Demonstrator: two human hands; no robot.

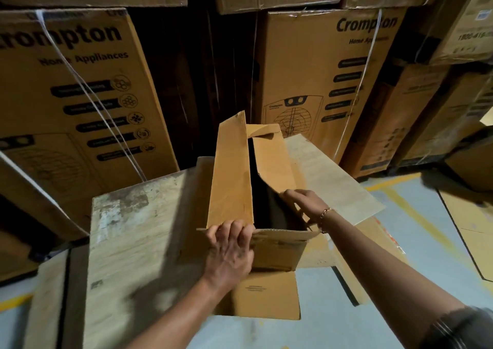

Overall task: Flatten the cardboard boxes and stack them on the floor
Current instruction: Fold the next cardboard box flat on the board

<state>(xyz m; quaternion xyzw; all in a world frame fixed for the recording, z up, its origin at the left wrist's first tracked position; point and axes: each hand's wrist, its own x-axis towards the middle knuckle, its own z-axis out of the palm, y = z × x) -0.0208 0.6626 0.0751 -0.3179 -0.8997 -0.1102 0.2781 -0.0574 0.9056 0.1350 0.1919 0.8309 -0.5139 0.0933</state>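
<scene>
- The left hand has its fingers curled over the near rim of the open box, right at the foot of the upright flap. We take this as the anchoring grip that stops the box sliding or tipping.
- The right hand is closed on the sloping edge of the inner flap at the box's right side. Its fingertips are tucked behind the card, so we cannot see how deep the hold goes. We judge it is working that side loose so the walls can fold.
- The box stands upright on the floor directly below us, mouth up and dark inside, not yet flattened. A pale outer flap splays away to the right, beyond the right hand.
- A large worn cardboard sheet lies against the box's left side, so we think a collapse leftward would be crowded.
- Stacked cartons wall off the far side, close behind the upright flap, leaving little room to push the box away from us.
- The open room is on the near side and to the right, where bare floor shows. Flat cardboard already lies further right, well apart from the box, and we judge that a likely place for stacking.
</scene>
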